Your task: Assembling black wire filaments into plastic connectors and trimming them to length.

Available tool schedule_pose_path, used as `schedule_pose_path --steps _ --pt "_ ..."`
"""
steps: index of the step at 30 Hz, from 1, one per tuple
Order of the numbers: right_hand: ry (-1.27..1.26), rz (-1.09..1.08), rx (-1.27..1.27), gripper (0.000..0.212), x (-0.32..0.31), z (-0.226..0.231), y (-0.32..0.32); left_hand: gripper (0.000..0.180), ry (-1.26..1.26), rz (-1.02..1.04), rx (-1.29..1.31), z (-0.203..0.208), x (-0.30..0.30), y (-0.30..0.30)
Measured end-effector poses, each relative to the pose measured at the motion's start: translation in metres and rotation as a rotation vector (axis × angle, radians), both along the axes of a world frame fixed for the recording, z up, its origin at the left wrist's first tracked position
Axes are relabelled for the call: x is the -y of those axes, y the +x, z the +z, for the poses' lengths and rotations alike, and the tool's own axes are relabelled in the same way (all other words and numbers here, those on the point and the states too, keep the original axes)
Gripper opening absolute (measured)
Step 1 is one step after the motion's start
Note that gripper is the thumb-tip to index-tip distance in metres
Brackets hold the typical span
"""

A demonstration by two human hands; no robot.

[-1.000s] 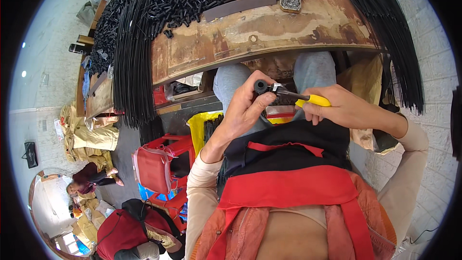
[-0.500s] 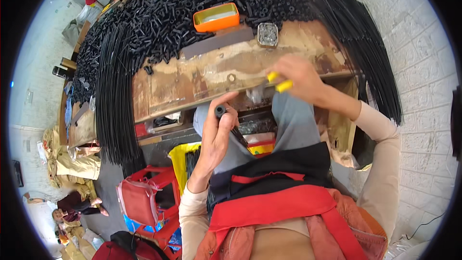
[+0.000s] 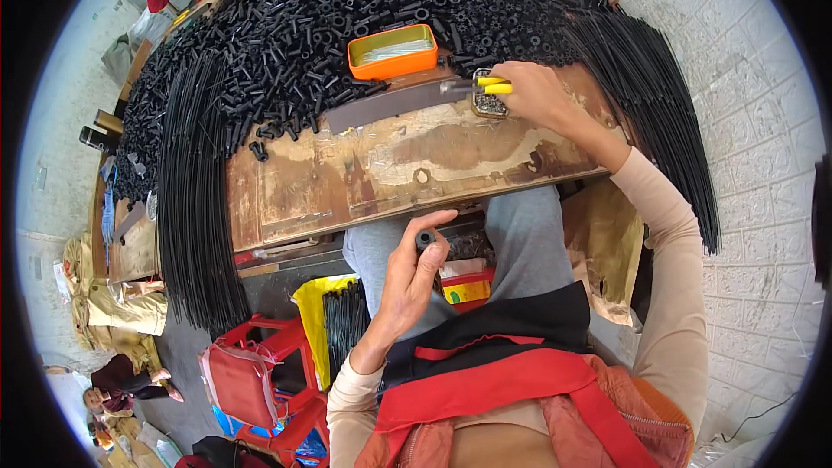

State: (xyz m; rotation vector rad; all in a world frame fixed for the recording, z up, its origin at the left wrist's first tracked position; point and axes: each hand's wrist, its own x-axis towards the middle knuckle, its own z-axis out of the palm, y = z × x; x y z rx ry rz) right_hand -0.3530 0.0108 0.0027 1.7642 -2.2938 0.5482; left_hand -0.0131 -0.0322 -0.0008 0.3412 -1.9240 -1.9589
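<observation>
My left hand [image 3: 407, 282] is wrapped round a black tube [image 3: 425, 239] below the table's near edge, its open end facing up; the forefinger sticks out to the right. Over the far right part of the wooden table [image 3: 329, 182], my right hand [image 3: 537, 97] grips yellow-handled pliers [image 3: 496, 87]. Their metal jaws point left and look blurred; whether they hold anything I cannot tell. Just below the pliers is a small tin [image 3: 492, 107] of tiny metal pieces, partly covered by the hand.
Black tubular parts [image 3: 303, 61] are heaped across the back. An orange box [image 3: 394, 68] holds thin, pale rods. A grey strip [image 3: 390, 107] lies before it. Long black rods hang over the table at left [image 3: 195, 208] and right [image 3: 659, 113]. A red chair [image 3: 247, 381] stands lower left.
My right hand has moved the pliers away from my body, up to the small tin. The left hand, still round the tube, sits slightly lower and further right. The view has shifted a little.
</observation>
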Motion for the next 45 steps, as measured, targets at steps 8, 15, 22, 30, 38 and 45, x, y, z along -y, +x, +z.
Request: schedule_pose_path --steps 8,15,22,30,38,45 --pt "0.057 -0.13 1.035 0.024 0.006 0.011 -0.036 0.046 -0.076 0.041 -0.04 0.015 -0.026 0.004" --pt "-0.269 0.117 2.205 0.009 -0.013 0.013 0.003 0.054 -0.212 0.024 -0.11 0.045 -0.049 0.016" --pt "-0.291 0.172 2.148 0.011 -0.071 0.05 0.112 0.053 -0.12 0.097 -0.101 0.032 -0.048 0.015" --pt "-0.229 0.342 1.661 0.01 -0.129 0.063 0.183 0.049 -0.053 0.101 -0.195 0.046 -0.064 0.01" --pt "-0.448 0.335 1.255 0.015 -0.156 0.054 0.209 0.049 -0.036 -0.098 -0.169 0.053 -0.069 0.011" --pt "-0.501 0.417 1.339 0.018 -0.159 0.061 0.213 0.051 -0.087 -0.106 -0.178 0.053 -0.072 0.005"
